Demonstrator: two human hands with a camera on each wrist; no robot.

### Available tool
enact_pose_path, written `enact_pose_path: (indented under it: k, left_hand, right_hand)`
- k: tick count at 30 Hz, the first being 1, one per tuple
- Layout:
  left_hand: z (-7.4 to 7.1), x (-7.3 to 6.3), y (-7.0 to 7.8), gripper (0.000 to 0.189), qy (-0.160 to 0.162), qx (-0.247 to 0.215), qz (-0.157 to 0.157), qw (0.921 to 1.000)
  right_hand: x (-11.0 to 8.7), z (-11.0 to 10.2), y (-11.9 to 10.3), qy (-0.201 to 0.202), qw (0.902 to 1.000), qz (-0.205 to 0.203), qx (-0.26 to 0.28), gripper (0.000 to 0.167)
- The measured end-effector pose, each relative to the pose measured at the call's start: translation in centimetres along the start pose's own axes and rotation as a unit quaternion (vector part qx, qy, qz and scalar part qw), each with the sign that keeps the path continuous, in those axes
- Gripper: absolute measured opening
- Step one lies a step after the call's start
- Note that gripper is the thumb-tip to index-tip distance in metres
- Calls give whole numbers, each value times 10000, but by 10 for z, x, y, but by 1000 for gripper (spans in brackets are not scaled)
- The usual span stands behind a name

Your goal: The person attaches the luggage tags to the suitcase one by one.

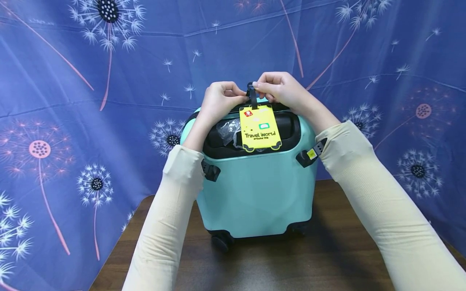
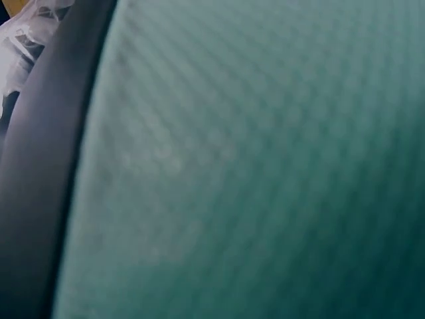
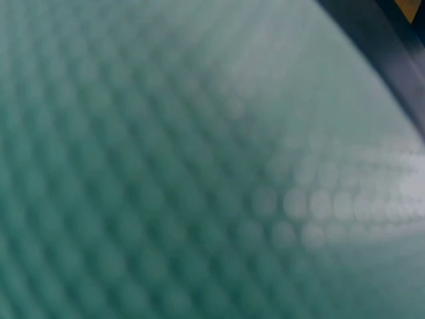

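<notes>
A turquoise suitcase stands upright with a black panel across its upper front. A yellow luggage tag reading "Travel World" hangs at the top, over that panel. Its black strap rises to a small buckle at the suitcase's top edge. My left hand pinches the strap at its left side, thumb and fingertips by the buckle. From the right, my right hand pinches the strap's upper end between thumb and forefinger. Both wrist views show only blurred turquoise shell and black trim, with no fingers visible.
Crumpled clear plastic sits in the black panel behind the tag. The suitcase's wheels rest on a dark wooden table. A blue cloth with dandelion prints hangs close behind.
</notes>
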State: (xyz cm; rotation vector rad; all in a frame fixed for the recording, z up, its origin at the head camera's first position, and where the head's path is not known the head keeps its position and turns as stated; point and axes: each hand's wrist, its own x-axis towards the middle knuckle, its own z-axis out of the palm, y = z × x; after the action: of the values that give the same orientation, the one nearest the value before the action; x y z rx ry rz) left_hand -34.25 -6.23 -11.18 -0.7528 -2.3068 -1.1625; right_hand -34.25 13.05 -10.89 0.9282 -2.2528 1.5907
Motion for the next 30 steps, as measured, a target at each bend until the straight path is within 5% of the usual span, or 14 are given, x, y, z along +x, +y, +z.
enact_pose_path:
  k: [30]
  left_hand:
    - [0,0,-2,15,-143,-157,8,9998]
  right_hand:
    - [4,1,-1,-188,9981,281,-522,22]
